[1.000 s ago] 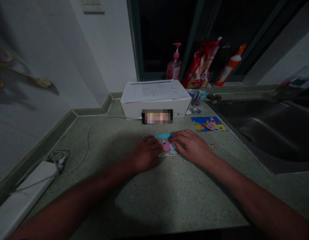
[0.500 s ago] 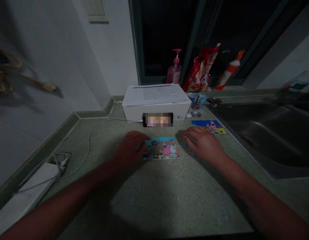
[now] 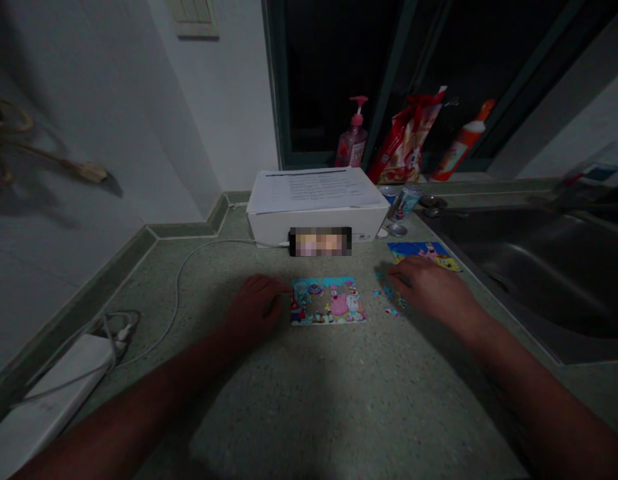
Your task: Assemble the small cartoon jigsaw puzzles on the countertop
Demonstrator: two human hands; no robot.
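Two hands work one small cartoon jigsaw puzzle, lying flat on the table directly ahead of you. Your left hand sits at its 9 o'clock edge, loosely curled and open, with nothing visible in it. Its contact with the edge looks like bracing, to stop the joined section sliding. Your right hand lies open, palm down, fingers reaching over the loose jigsaw pieces at 3 o'clock. No grip shows, though you cannot tell what lies beneath the fingers. A printed picture card at 2 o'clock shows matching characters, probably kept in sight for reference. At 12 o'clock, a white box carries printed papers, with a pixelated dark object against its front. A white cable curves toward a power strip at 8 o'clock. A steel sink lies beyond the pieces at 3 o'clock.
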